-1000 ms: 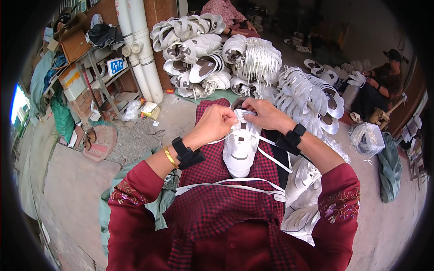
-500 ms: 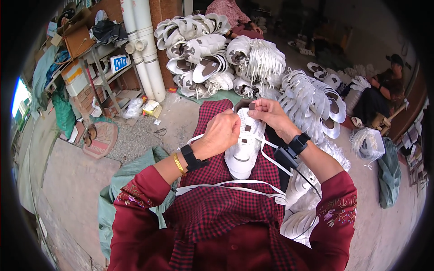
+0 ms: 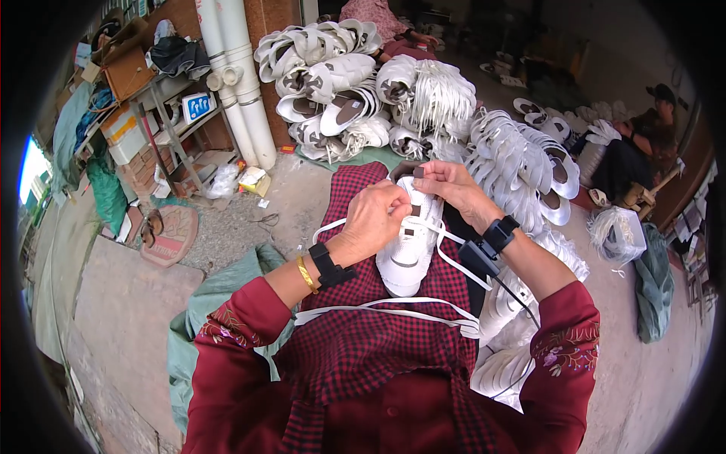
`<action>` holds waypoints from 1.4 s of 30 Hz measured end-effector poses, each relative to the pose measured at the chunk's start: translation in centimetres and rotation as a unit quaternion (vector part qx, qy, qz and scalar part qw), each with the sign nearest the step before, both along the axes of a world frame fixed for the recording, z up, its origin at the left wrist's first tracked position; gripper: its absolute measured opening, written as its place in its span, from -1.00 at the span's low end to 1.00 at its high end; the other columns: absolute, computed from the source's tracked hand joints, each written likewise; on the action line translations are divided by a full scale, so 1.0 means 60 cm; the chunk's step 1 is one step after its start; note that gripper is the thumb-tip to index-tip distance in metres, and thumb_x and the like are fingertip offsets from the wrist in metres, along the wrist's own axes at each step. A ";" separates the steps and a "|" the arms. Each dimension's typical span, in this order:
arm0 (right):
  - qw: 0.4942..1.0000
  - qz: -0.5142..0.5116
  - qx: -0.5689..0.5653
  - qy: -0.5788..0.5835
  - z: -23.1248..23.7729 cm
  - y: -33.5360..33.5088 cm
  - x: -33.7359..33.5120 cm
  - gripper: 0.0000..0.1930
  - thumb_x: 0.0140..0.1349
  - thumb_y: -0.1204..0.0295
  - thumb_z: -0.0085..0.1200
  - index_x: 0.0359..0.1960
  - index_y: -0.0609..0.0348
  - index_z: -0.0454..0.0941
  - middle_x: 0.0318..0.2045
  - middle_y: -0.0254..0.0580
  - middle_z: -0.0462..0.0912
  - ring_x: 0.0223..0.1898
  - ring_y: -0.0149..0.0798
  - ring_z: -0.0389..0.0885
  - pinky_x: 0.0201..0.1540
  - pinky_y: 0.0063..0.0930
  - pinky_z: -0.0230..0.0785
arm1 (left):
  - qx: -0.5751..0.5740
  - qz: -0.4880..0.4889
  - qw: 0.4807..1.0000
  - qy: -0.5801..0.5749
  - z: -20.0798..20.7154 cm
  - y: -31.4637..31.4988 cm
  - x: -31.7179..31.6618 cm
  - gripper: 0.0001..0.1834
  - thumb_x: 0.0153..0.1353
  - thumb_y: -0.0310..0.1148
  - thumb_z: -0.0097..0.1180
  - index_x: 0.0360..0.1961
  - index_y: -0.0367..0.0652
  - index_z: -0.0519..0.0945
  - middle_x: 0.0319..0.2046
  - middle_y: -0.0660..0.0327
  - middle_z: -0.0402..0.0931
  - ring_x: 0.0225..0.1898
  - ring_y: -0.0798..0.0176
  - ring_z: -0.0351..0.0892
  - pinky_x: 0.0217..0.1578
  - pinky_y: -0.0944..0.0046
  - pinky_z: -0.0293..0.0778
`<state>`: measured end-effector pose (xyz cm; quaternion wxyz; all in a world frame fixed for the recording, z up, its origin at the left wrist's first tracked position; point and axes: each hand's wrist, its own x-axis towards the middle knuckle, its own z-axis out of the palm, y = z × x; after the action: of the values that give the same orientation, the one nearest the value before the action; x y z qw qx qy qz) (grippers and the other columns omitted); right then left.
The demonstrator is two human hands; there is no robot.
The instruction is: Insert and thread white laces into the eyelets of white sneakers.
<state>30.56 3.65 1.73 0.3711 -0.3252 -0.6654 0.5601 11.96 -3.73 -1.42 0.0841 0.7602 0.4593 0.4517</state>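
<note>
A white shoe upper lies on my lap with its toe toward me and a white shoelace threaded across its front. My right hand is closed on the shoe's tongue, thumb and fingers pinching beside its dark brown tab. Over the left row of eyelets, my left hand pinches the shoelace; its fingertips partly hide the grip. One loop of lace bows out left behind that hand, and another hangs to the right toward my right wrist. More white lace lies across my checked apron.
Stacked white shoe uppers rise ahead, with more bundles at right and beside my right thigh. Green cloth lies at my left. White pipes and a cluttered shelf stand far left. Another person sits at far right.
My left hand has turned slightly and its fingertips now sit closer on the eyelets. The right hand still pinches the tongue, a little shifted. The shoe has barely moved.
</note>
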 end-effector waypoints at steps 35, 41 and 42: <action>0.849 -0.030 0.439 -0.292 0.025 -0.083 0.003 -0.79 -0.03 0.56 0.28 -0.35 0.22 0.50 -0.46 -0.17 0.59 -0.23 -0.07 0.53 -0.18 -0.23 0.41 | -0.285 -0.310 0.907 0.013 0.050 0.113 -0.054 -0.21 -0.08 -0.44 0.36 0.26 -0.25 0.39 -0.05 0.21 0.59 -0.05 0.37 0.52 -0.01 0.30 0.45; 0.792 -0.097 0.495 -0.345 0.075 -0.053 0.104 -0.86 -0.01 0.63 0.22 -0.42 0.27 0.50 -0.45 -0.09 0.58 -0.27 0.00 0.51 -0.21 -0.21 0.39 | -0.222 -0.294 0.929 0.023 0.047 0.102 -0.058 -0.24 -0.02 -0.43 0.27 0.30 -0.15 0.36 0.01 0.15 0.58 0.02 0.30 0.52 0.11 0.23 0.41; 0.791 -0.097 0.494 -0.349 0.082 -0.049 0.128 -0.86 -0.01 0.63 0.22 -0.42 0.27 0.50 -0.45 -0.09 0.58 -0.27 0.00 0.51 -0.21 -0.21 0.39 | -0.199 -0.283 0.938 0.032 0.046 0.101 -0.058 -0.24 0.00 -0.43 0.25 0.32 -0.12 0.34 0.03 0.13 0.58 0.04 0.28 0.52 0.13 0.22 0.40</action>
<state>38.24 0.71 6.63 0.2761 -0.3334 -0.9008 -0.0352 8.48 2.33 1.36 0.3437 0.8406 0.3078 0.2839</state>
